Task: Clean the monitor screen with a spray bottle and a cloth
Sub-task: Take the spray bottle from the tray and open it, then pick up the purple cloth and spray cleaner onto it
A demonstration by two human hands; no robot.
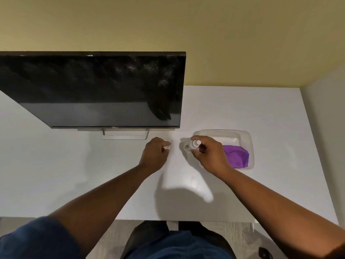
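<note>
- Right hand (207, 154) grips small white plastic spray bottle (192, 144); left hand (155, 153) loosely curled, apparently empty.
- Purple cloth (236, 156) waits behind right hand.
- Best: mist smudged black monitor screen (104, 90) lightly.

The light is even and moderately bright, falling from above and somewhat behind the camera. The arms cast soft grey shadows on the white table (242, 113), pooling between them near the front edge. The dark monitor screen (104, 90) shows pale smudges and speckle catching the light toward its upper right, a small glint on the top edge, and a dim reflection of a hand at lower right. Wide-angle distortion tilts the monitor and bends the table's edges. Detail is slightly soft throughout.
</note>
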